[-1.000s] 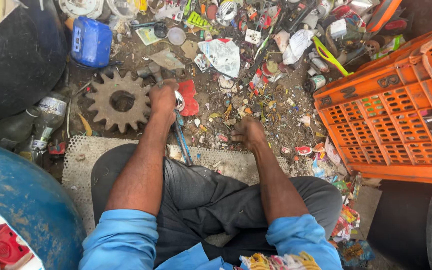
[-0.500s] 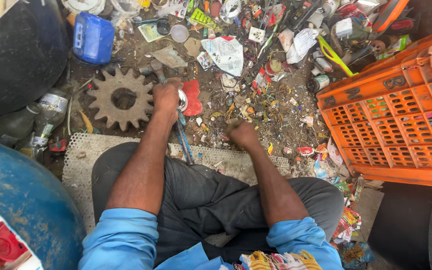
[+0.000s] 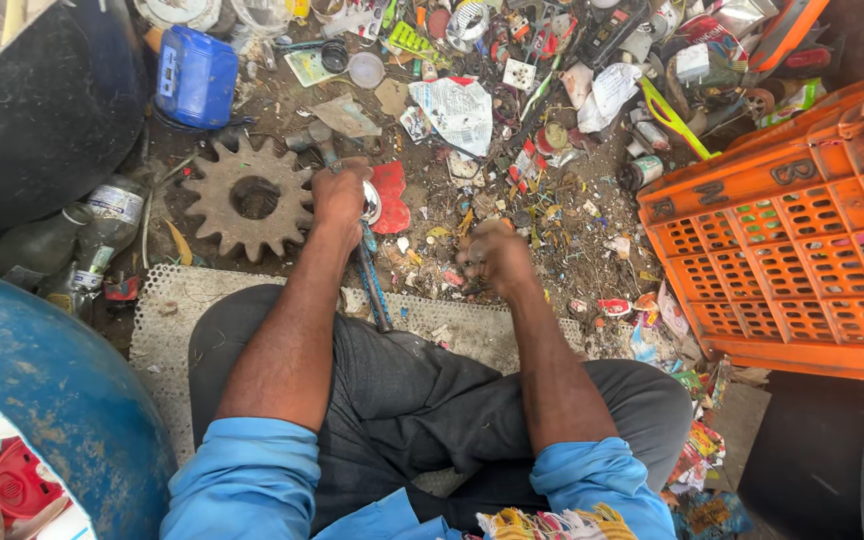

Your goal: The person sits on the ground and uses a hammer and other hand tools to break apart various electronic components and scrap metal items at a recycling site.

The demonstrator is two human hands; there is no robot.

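The shiny metal piece [image 3: 370, 203] stays pinned on the ground beside the rusty gear [image 3: 249, 199] under my closed left hand [image 3: 340, 193]. My right hand [image 3: 492, 258], fisted, has shifted left; its contents cannot be determined.

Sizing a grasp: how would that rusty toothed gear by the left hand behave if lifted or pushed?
The rusty gear looks like thick solid metal, so probably heavy and rigid. It lies flat on the dirt, so it should drag rather than roll. Rust and teeth likely give grip, though edges may bite.
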